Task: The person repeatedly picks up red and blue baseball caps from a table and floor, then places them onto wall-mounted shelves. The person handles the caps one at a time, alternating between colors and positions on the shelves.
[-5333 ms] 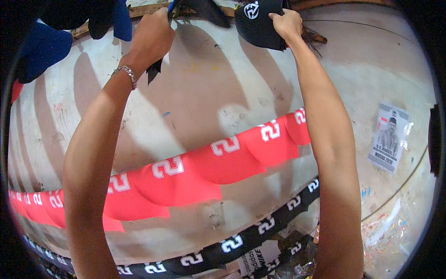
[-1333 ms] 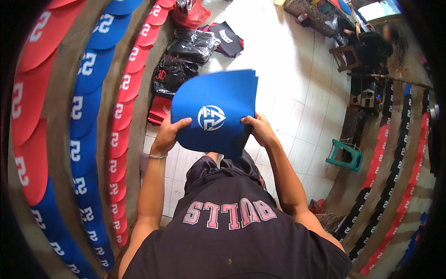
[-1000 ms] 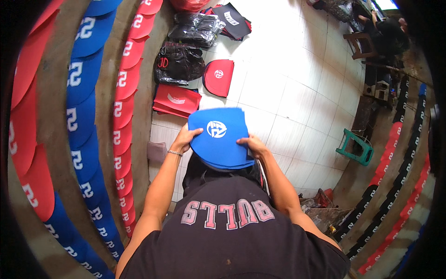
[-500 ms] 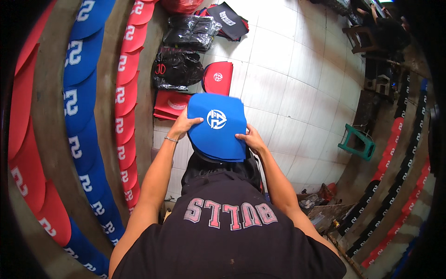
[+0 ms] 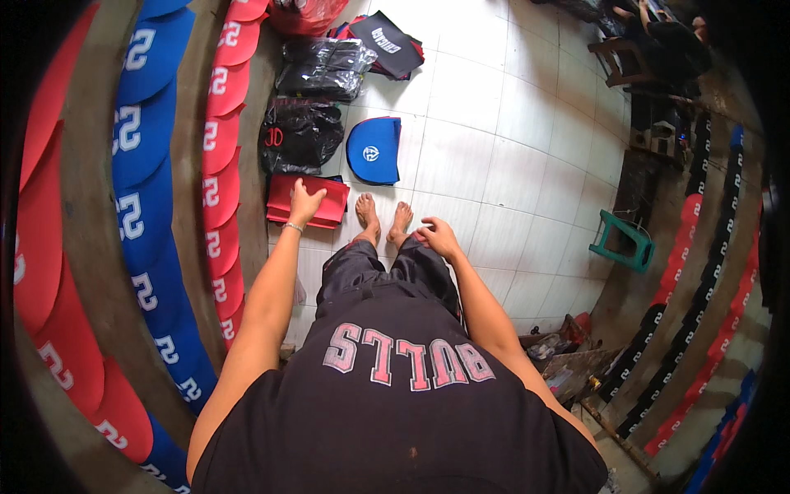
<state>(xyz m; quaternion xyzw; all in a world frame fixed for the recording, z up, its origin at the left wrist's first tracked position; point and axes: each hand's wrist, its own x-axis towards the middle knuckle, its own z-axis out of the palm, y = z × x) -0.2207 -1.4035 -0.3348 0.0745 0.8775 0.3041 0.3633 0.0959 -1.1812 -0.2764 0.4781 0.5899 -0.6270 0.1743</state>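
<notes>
A: Where is the blue stack (image 5: 375,152)?
B: On the white tile floor (image 5: 494,165), just past the 2 bare feet (image 5: 368,212). It lies flat, rounded edge to the left, with 1 white round logo on its top piece.
A: And the left hand (image 5: 305,203)?
B: Fingers spread, gripping nothing. In this view it's over the red stack (image 5: 331,202); I can't tell whether it touches it.
A: The right hand (image 5: 439,237)?
B: In front of the right knee, fingers loosely bent and parted, holding nothing.
A: What else is near the blue stack?
B: To its left, 1 black bundle in plastic with red marks (image 5: 317,140). Farther up, another wrapped black bundle (image 5: 317,81), and beside that a pile with a dark piece (image 5: 383,43) on top.
A: And around the sides?
B: A blue row (image 5: 144,156) of overlapping pieces on the left, next to a narrower red row (image 5: 220,185). On the right, 1 green stool (image 5: 621,241).
</notes>
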